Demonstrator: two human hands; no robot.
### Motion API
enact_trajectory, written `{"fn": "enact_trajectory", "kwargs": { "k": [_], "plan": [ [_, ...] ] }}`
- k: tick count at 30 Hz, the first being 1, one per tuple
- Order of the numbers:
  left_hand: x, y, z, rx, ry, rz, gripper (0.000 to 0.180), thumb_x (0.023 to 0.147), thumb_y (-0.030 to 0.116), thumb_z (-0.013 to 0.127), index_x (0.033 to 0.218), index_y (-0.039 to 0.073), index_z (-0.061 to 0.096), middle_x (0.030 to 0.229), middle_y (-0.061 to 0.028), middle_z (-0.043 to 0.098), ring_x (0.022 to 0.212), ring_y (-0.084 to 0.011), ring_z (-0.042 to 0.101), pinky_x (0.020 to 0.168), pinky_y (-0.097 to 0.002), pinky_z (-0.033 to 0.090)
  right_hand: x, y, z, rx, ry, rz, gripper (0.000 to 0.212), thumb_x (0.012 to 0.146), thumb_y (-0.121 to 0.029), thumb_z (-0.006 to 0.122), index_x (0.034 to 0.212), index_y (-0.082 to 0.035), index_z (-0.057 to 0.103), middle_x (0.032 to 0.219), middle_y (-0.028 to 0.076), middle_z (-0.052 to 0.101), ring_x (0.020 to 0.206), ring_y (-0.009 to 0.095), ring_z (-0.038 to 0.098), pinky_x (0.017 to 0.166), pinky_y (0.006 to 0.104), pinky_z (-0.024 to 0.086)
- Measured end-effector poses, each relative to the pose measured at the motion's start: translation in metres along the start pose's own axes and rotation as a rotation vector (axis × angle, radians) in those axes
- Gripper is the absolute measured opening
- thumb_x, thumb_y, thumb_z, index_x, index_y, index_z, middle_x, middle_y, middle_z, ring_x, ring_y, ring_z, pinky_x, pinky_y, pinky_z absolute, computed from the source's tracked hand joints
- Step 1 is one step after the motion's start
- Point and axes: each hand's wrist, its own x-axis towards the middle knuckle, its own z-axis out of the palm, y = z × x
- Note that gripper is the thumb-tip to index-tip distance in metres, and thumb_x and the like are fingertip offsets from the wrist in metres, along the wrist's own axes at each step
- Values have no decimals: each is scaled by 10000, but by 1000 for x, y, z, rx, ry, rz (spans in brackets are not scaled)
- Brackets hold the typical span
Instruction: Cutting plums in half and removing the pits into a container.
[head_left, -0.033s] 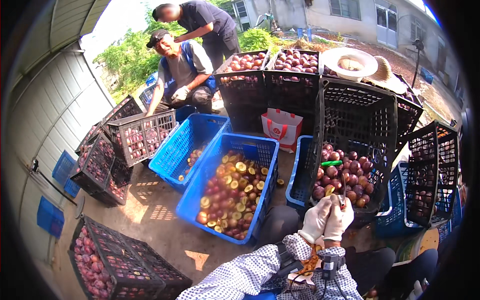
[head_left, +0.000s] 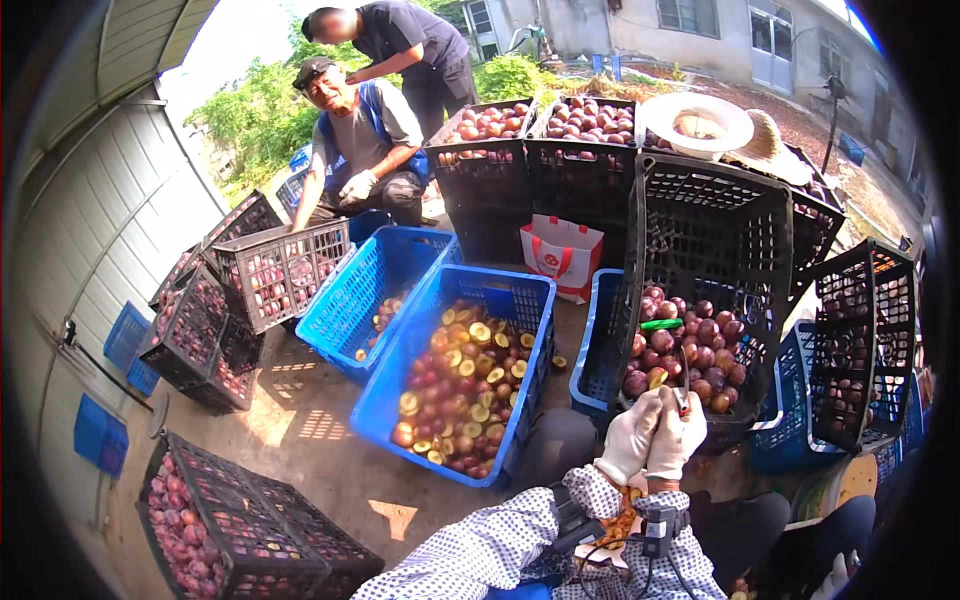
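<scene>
My gloved left hand (head_left: 630, 440) is closed around a cut plum (head_left: 657, 378), whose yellow flesh shows above the fingers. Close against it, my gloved right hand (head_left: 677, 437) grips a small knife (head_left: 685, 372) with its blade pointing up. Both hands are at the near edge of a tilted black crate (head_left: 715, 215) holding whole purple plums (head_left: 708, 350). On those plums lies a slim green object (head_left: 661, 324). Left of my hands, a blue crate (head_left: 372, 408) contains many halved plums (head_left: 470, 385), some with yellow cut faces up.
Another blue crate (head_left: 330, 322) with a few plum pieces stands beyond. Black crates of plums (head_left: 240, 525) surround me. A white and red bag (head_left: 562, 258) and a white basin (head_left: 697, 122) are farther back. One person (head_left: 362, 140) crouches by a crate; another person (head_left: 425, 50) bends behind.
</scene>
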Motion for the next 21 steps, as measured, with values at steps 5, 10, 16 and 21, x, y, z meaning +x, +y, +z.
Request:
{"fn": "enact_trajectory", "kwargs": {
  "k": [5, 10, 16, 21],
  "plan": [
    [13, -23, -18, -493, -27, -244, 244, 1017, 230, 581, 1174, 55, 649, 1072, -41, 670, 972, -112, 622, 905, -282, 506, 3, -7, 13, -67, -67, -302, 202, 837, -22, 675, 729, -25, 505, 653, 21, 455, 617, 102, 419, 561, 305, 404],
    [12, -15, -21, -863, -26, -627, 351, 979, 370, 604, 1152, 65, 622, 1036, -51, 657, 963, -165, 647, 879, -312, 531, 12, -8, 8, -263, -179, -430, 197, 746, 9, 701, 722, -33, 509, 647, 88, 454, 562, 196, 455, 545, 339, 408],
    [-3, -14, -30, -971, -171, -988, 382, 992, 390, 546, 1238, 99, 564, 1157, -53, 628, 1067, -178, 616, 965, -312, 491, 24, -24, -4, -440, -496, -749, 253, 686, -64, 766, 686, -45, 514, 677, 141, 500, 614, 354, 541, 552, 430, 423],
    [23, 8, -6, -853, -12, -893, 496, 938, 409, 616, 1267, 39, 586, 1187, -120, 645, 1096, -237, 627, 962, -352, 503, 49, 4, -12, -291, -309, -402, 190, 864, -161, 720, 752, -72, 595, 669, 68, 555, 588, 200, 560, 523, 342, 432]
  ]
}}
